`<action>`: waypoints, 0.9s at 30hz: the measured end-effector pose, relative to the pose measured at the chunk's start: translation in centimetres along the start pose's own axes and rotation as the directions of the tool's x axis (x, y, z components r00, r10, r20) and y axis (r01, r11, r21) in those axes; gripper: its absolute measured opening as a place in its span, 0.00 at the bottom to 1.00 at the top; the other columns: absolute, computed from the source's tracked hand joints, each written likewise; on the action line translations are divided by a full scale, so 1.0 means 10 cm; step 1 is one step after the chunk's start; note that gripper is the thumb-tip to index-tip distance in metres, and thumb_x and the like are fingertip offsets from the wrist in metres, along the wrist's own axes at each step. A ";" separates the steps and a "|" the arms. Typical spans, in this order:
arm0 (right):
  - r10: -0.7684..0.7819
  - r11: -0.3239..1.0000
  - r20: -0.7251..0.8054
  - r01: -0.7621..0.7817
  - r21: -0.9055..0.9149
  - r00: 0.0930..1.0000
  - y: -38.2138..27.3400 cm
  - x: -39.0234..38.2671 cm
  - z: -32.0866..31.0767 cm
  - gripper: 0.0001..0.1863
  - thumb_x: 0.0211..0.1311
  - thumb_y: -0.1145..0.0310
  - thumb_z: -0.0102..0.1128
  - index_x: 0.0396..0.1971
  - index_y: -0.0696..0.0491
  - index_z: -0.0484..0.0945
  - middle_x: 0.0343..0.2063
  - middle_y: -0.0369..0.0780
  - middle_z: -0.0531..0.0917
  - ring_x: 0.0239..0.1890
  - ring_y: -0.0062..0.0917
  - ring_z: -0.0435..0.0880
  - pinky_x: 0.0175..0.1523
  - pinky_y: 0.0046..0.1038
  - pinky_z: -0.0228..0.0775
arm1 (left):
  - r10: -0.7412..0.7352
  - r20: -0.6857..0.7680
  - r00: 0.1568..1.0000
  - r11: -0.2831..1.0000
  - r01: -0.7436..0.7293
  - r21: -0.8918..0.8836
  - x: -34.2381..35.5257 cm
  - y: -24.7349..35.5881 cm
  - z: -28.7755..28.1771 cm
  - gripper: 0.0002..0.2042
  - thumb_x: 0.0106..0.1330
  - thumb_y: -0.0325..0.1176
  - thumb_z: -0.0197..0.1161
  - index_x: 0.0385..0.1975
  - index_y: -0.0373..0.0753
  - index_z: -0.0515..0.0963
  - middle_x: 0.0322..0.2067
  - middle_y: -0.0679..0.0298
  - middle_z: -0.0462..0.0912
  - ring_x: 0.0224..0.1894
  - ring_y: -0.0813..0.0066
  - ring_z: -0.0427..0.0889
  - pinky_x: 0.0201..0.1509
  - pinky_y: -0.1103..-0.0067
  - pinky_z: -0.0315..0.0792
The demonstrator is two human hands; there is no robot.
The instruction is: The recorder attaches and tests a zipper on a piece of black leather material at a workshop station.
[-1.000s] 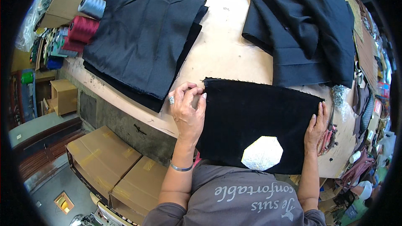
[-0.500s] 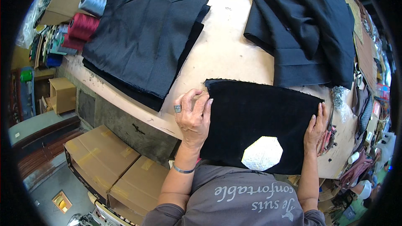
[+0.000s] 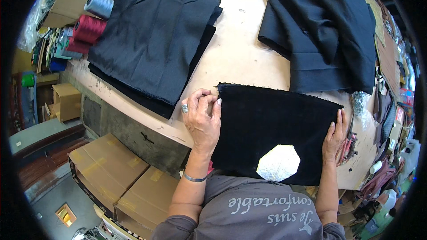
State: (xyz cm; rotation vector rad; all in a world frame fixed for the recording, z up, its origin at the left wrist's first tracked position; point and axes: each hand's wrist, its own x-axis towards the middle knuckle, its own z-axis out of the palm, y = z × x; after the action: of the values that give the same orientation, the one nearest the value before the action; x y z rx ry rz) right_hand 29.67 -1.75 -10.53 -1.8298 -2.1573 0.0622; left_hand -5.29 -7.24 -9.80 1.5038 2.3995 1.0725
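I have a black cloth [image 3: 271, 120] spread at the near edge of the tabletop [image 3: 240, 58], a white octagon [image 3: 279, 163] on its lower part. My left hand [image 3: 202, 122] curls at the upper left corner; whether its grip is closed on the edge, I cannot tell. My right hand [image 3: 334, 138] lies along the right edge, its grip unclenched. A dark pile [image 3: 153, 44] rests to the left.

Near cloth [image 3: 271, 120] on table [image 3: 235, 58], between person's left hand [image 3: 202, 122] and right hand [image 3: 333, 140]; patch [image 3: 279, 163] on it. Behind left: cloth stack [image 3: 153, 46], thread cones [image 3: 90, 30] along its left edge. Behind right: heaped cloth [image 3: 322, 40].
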 end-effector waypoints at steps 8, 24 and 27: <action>0.004 0.999 -0.006 -0.003 0.035 1.000 0.00 0.00 0.01 0.21 0.62 0.76 0.41 0.56 0.58 0.65 0.58 0.46 0.64 0.62 0.37 0.61 0.65 0.34 0.51 | -0.060 0.027 0.998 0.998 0.061 -0.032 0.06 0.02 -0.02 0.04 0.49 0.23 0.64 0.23 0.36 0.76 0.35 0.62 0.75 0.40 0.65 0.70 0.46 0.72 0.65; 0.012 0.998 -0.006 -0.012 0.064 1.000 0.01 0.01 -0.02 0.22 0.60 0.77 0.44 0.56 0.56 0.66 0.58 0.44 0.66 0.61 0.36 0.62 0.64 0.34 0.52 | -0.065 0.105 0.992 0.997 0.068 -0.028 0.16 -0.02 -0.08 0.05 0.48 0.29 0.66 0.21 0.36 0.77 0.34 0.65 0.75 0.37 0.64 0.74 0.42 0.72 0.67; 0.013 0.998 -0.006 -0.012 0.068 1.000 0.02 0.00 -0.02 0.22 0.60 0.77 0.44 0.56 0.56 0.66 0.58 0.44 0.66 0.62 0.35 0.62 0.65 0.34 0.52 | -0.042 0.085 0.996 0.999 0.039 0.033 0.13 0.01 -0.06 0.06 0.49 0.30 0.67 0.21 0.36 0.77 0.33 0.65 0.75 0.38 0.64 0.74 0.42 0.72 0.67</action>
State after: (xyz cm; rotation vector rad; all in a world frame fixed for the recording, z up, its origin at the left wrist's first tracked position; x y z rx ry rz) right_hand 29.86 -1.72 -10.42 -1.8035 -2.1131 0.1303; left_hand -6.15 -6.42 -8.93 1.4726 2.3884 0.9473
